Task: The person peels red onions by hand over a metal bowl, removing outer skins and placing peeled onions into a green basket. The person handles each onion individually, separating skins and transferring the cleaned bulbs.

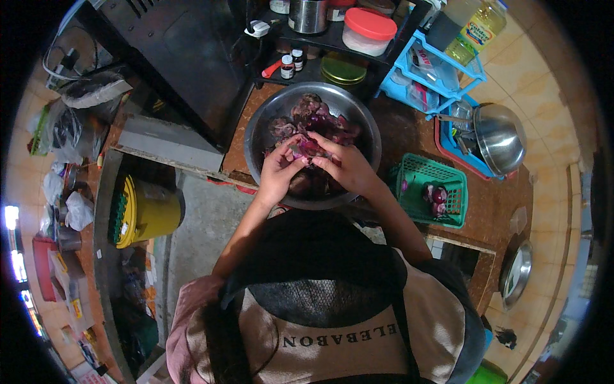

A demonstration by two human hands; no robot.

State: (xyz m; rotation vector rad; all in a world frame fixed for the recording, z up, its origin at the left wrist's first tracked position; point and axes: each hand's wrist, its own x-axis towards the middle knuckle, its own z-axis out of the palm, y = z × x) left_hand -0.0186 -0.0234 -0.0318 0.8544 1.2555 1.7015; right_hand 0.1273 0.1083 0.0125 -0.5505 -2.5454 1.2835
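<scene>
A wide metal basin (369, 125) stands before me, holding a heap of red onions with dry purple skins (314, 113). Above the heap, my left hand (280, 170) and my right hand (345, 165) meet with fingertips pinched on a small red onion (302, 148). The fingers cover much of it, so its exact shape is partly hidden. To the right of the basin, a green plastic basket (407, 168) contains a few red onions (437, 194) with a shiny purple surface.
Behind the basin, a black shelf (316, 41) carries a red-lidded tub (369, 31) and small bottles (287, 67). A blue tiered rack (431, 81) and an upturned steel bowl (501, 139) stand right. A yellow bucket (156, 211) sits lower left.
</scene>
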